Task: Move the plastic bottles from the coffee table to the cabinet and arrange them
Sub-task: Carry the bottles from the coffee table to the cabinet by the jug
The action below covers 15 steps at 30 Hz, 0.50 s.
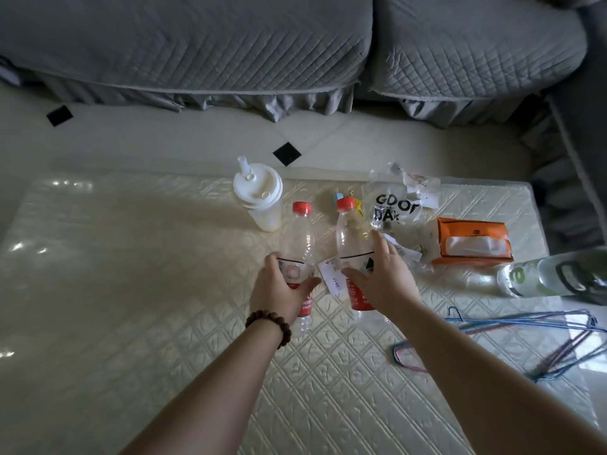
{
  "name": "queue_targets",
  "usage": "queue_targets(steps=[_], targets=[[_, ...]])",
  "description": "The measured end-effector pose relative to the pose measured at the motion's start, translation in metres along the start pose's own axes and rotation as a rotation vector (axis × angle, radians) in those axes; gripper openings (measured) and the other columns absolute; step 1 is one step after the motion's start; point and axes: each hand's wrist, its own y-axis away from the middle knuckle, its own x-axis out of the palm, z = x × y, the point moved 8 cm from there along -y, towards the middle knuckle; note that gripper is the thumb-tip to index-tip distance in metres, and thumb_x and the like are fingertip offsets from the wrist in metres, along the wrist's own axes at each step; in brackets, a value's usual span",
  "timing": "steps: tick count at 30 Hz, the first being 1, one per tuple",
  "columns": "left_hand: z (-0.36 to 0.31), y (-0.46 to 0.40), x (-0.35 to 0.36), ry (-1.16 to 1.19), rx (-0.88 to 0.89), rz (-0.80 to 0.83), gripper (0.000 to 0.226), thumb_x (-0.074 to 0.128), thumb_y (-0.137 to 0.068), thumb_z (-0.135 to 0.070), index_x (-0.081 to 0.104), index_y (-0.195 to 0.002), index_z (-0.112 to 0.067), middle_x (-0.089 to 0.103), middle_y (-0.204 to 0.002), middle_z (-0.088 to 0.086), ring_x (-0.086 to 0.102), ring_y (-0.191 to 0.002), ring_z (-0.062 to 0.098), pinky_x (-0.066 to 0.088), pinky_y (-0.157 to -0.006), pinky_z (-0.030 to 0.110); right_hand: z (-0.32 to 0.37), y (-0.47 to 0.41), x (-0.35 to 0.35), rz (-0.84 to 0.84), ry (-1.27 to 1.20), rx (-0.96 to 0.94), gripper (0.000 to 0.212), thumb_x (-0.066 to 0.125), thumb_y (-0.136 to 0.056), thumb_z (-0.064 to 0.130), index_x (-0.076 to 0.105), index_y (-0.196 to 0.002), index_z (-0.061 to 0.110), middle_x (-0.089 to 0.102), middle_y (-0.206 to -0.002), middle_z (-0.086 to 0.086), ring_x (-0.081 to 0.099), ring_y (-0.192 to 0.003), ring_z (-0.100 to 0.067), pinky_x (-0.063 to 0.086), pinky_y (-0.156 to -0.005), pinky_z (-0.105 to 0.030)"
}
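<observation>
Bottles stand upright mid coffee table (131,290): the left hand (279,290) curls its fingers round the left bottle (297,254); the right hand (381,277), fingers spread, is closing on the right bottle (353,251). Pick-up step; next, firm grips and a lift. Farther right, a third bottle (538,277) is cut off; the cabinet is out of view.

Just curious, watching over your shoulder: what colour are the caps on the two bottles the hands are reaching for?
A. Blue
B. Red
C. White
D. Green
B: the left bottle by the left hand and the right bottle by the right hand both have red caps.
</observation>
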Motion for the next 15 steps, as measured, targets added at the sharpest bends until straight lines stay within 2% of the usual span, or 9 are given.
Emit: queue_targets(steps=[4, 7, 10, 15], targets=[[-0.046, 0.033, -0.048, 0.027, 0.054, -0.041, 0.072, 0.081, -0.060, -0.050, 0.044, -0.115, -0.022, 0.060, -0.104, -0.002, 0.060, -0.090, 0.017, 0.046, -0.070, 0.028, 0.027, 0.041, -0.059, -0.048, -0.044, -0.015, 0.091, 0.068, -0.080, 0.045, 0.014, -0.149, 0.021, 0.034, -0.149, -0.005, 0.043, -0.129, -0.025, 0.046, -0.097, -0.041], [-0.080, 0.061, -0.083, 0.052, 0.100, -0.054, 0.069, 0.081, -0.062, -0.048, 0.044, -0.115, -0.022, 0.060, -0.103, -0.003, 0.060, -0.088, 0.014, 0.045, -0.067, 0.024, 0.042, 0.078, -0.102, -0.113, -0.089, 0.000, 0.088, 0.068, -0.080, 0.044, 0.017, -0.148, 0.023, 0.039, -0.145, -0.005, 0.048, -0.123, -0.025, 0.046, -0.091, -0.038], [-0.109, 0.088, -0.113, 0.067, 0.131, -0.051, 0.071, 0.081, -0.062, -0.048, 0.044, -0.116, -0.021, 0.061, -0.104, -0.003, 0.061, -0.089, 0.015, 0.048, -0.069, 0.028, 0.054, 0.118, -0.144, -0.186, -0.120, 0.011, 0.086, 0.070, -0.079, 0.045, 0.020, -0.145, 0.023, 0.044, -0.140, -0.005, 0.053, -0.116, -0.025, 0.047, -0.083, -0.036], [-0.147, 0.136, -0.150, 0.090, 0.206, -0.001, 0.066, 0.082, -0.065, -0.042, 0.045, -0.115, -0.021, 0.060, -0.102, -0.006, 0.058, -0.085, 0.011, 0.044, -0.067, 0.022, 0.059, 0.187, -0.200, -0.301, -0.154, 0.081, 0.088, 0.070, -0.077, 0.047, 0.021, -0.146, 0.022, 0.042, -0.141, -0.006, 0.050, -0.120, -0.026, 0.048, -0.092, -0.043]])
